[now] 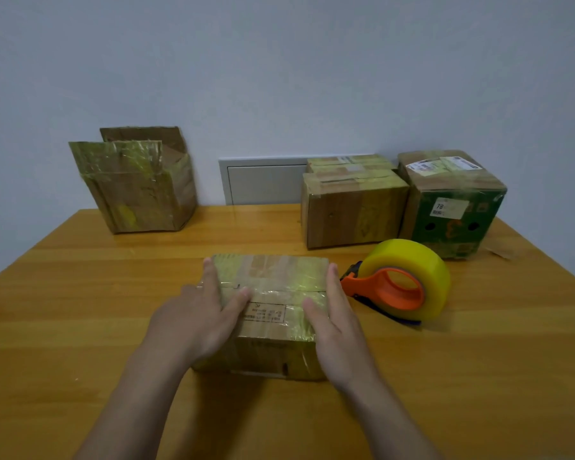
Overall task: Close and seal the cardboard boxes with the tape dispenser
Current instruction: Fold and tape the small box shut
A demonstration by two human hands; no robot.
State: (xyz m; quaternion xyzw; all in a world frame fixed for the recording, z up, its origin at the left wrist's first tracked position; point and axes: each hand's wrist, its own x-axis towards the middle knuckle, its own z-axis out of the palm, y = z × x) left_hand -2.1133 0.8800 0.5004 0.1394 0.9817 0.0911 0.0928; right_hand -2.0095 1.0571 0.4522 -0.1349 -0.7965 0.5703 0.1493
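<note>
Box (273,280) closed, taped, middle of bench (80,327); left grip (200,317) and right grip (332,320) wide, straight fingers pressing its top edges. Tape dispenser (379,283) just right of box.

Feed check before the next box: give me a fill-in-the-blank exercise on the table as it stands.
1. The tape dispenser lies on the table to the ____ of the small taped box that the left hand and right hand touch.
2. Its handle is ____.
3. The cardboard box at back left stands with its top flaps ____.
Missing: right; orange; open.
</note>
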